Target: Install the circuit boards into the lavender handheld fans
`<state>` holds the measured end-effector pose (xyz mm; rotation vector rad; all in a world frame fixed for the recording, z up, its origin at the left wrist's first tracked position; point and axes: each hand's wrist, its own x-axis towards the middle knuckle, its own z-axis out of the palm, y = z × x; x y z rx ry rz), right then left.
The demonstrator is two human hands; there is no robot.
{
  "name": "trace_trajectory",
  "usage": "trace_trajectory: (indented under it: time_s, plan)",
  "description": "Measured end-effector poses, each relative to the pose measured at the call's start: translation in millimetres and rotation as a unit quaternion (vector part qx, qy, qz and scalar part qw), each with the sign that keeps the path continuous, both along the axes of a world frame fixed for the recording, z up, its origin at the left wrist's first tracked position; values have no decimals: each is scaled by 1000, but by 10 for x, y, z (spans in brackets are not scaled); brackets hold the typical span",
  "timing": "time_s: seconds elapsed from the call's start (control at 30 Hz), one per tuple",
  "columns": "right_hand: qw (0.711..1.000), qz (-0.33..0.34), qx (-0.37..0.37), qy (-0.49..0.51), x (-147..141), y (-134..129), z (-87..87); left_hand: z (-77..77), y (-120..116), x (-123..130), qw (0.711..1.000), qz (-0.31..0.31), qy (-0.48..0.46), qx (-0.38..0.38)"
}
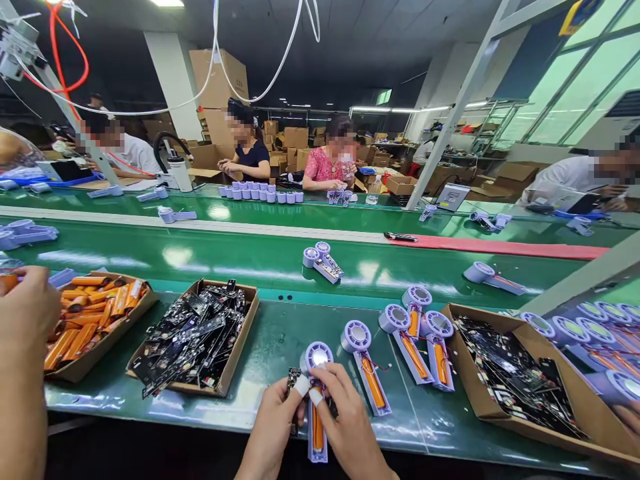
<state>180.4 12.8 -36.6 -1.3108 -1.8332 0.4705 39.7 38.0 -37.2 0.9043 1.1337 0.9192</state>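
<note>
The left hand [273, 427] and the right hand [350, 420] sit close together near the edge of a green table [280, 347]; both are narrow, closed around a lilac handheld fan [317, 447] that stands nearly upright between them, its round head up; an orange battery [318, 427] shows in the fan's open body; a small black circuit board [293, 380] lies against the fan beside the left hand, though I cannot tell which fingers pin it; white tape [302, 385] wraps one left fingertip, and more white tape [315, 396] wraps one right fingertip.

Just beside the hands at 2 o'clock, four more lilac fans [415, 347] lie on the table, each with an orange battery; at 3 o'clock, a cardboard tray [545, 393] holds a heap of black circuit boards; at 10 o'clock, another cardboard tray [240, 347] holds more boards, and further round at 9 o'clock, a third cardboard tray [110, 343] holds loose orange batteries; a neighbouring worker's hand [27, 313] hovers over that tray's near corner.

At 12 o'clock, past a green conveyor belt [200, 253] carrying two fans [323, 263], a seated person in a pink top [320, 167] handles something small; a seated person in a dark top [250, 157] sits beside them, with cardboard cartons [295, 140] stacked behind.
</note>
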Motion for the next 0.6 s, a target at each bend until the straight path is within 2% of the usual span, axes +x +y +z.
trace_trajectory:
  time_s: [0.13,0.33,0.5,0.6]
  plan:
    - [998,34,3,-58,14,34,72,55,5,-39,1000,3,16,22]
    - [996,7,45,-82,23,52,152,84,-34,-130,999,-34,6,26]
    - [994,16,41,-96,26,5,154,143,-78,-179,998,-56,-39,13]
    - [993,10,57,-103,32,-6,118,172,-95,-197,999,-47,-14,14]
